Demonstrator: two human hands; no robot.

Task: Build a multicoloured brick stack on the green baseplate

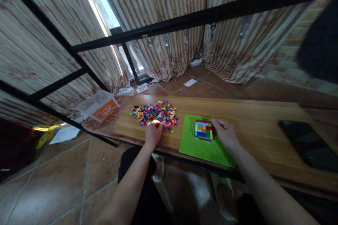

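While the person leans over the wooden table (256, 119), a small block build (203, 130) stands on a green board (190, 147), a little towards its far side. It is low and squarish, a patchwork of red, blue, yellow, green, orange and white, with a red strip along the far edge, white down its left side, and blue and red showing on the near side.

The right hand (225, 133) comes in from the right, forearm slanting up from the near side, thumb and forefinger drawn together at the build's far right corner. From where I stand I can't tell whether those fingers pinch a brick or merely touch the corner. The left hand (154, 134) reaches straight ahead, wrist low, fingers curled at the near edge of a loose brick pile (148, 112); whether it grasps a piece, I can't tell either.

I count one build, one board and one pile, its mixed bricks too many and too small to number. One black phone (307, 144) lies at the table's right, and one clear plastic box (96, 103) with an orange label sits beyond the pile, to the left.
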